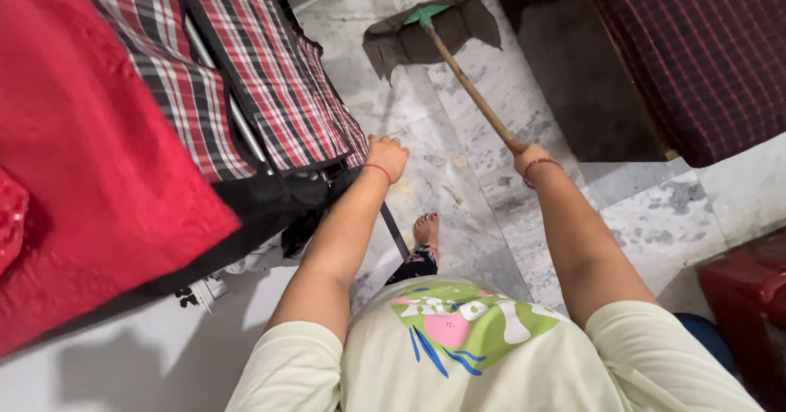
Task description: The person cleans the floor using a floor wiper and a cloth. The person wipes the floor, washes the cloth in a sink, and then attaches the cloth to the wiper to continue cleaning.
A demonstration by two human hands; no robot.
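My right hand [530,160] is closed around the near end of a wooden mop handle [473,91]. The handle slants away to a green clamp holding a dark grey mop cloth [426,29] that lies flat on the marble floor [458,191]. My left hand [388,155] is clenched at the edge of a red, white and black checked bed cover [270,68], at the corner of the bed; whether it grips the cloth I cannot tell. A red thread circles each wrist. One bare foot [426,229] shows below, between my arms.
A red blanket [90,158] covers the bed at left. A dark checked bed [696,52] stands at the upper right with a dark shadow under it. A red object [749,297] sits at the right edge. A white plug strip [201,291] lies on the floor.
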